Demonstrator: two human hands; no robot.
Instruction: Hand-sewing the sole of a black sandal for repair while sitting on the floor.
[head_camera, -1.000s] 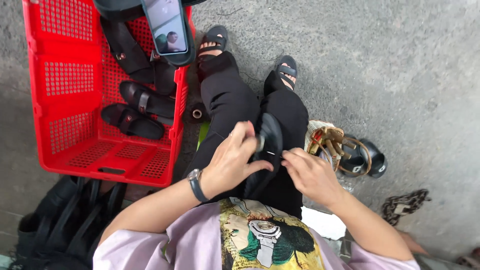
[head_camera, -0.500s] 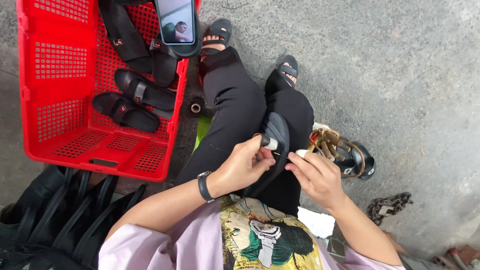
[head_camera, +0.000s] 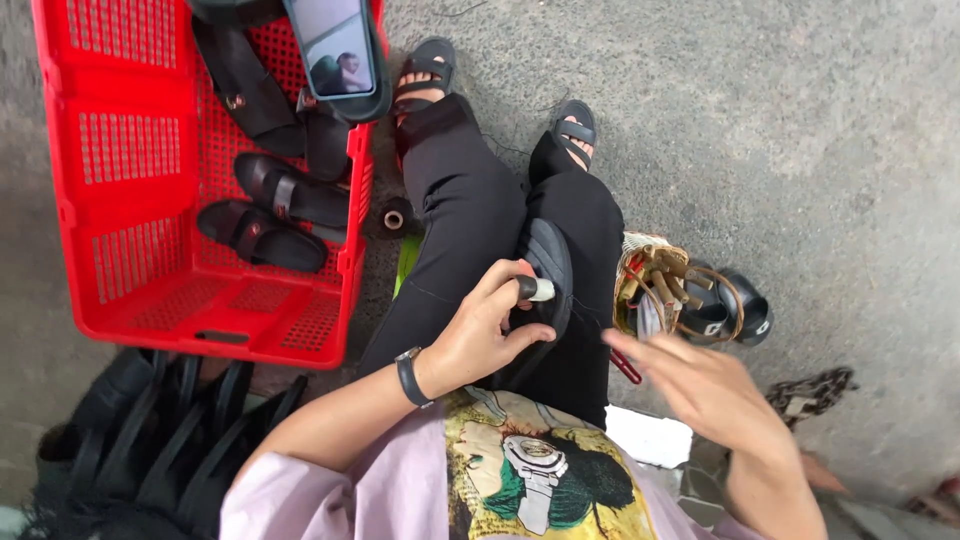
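Observation:
I sit on the ground with a black sandal resting on my lap, against my black trousers. My left hand grips the sandal and also pinches a small pale tube-like piece between thumb and finger. My right hand is off the sandal, fingers spread, hovering empty to the right near a small woven basket of tools. A watch band circles my left wrist.
A red plastic crate at the left holds several black sandals; a phone leans on its far rim. A thread spool lies beside the crate. More black sandals are piled at lower left, two beside the basket.
My right hand has let go of the sandal and moved out to the right, fingers opening. The left hand keeps hold of the sandal. The view has shifted slightly.

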